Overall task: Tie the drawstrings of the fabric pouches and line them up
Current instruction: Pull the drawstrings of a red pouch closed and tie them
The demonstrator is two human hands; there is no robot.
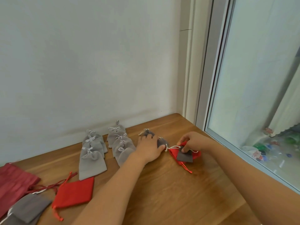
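From my remote seat I see the left hand (149, 146) lying flat, fingers straight and its grip apart, pressing on a dark grey fabric pouch (162, 141) on the wooden bench (162, 192). Closer to the window (259, 95), the right hand (193, 142) has its grip curled and clamped on the top of a small charcoal fabric pouch (185, 155), which lies on a bright red fabric pouch (174, 153); a white drawstring (172, 147) runs from that hand toward the left thumb. Farther from the window stand two rows of light grey velvet pouches (92, 151) with tied silver bows. Farthest from it lie a flat red pouch (74, 192) and a large dark red pouch (14, 181).
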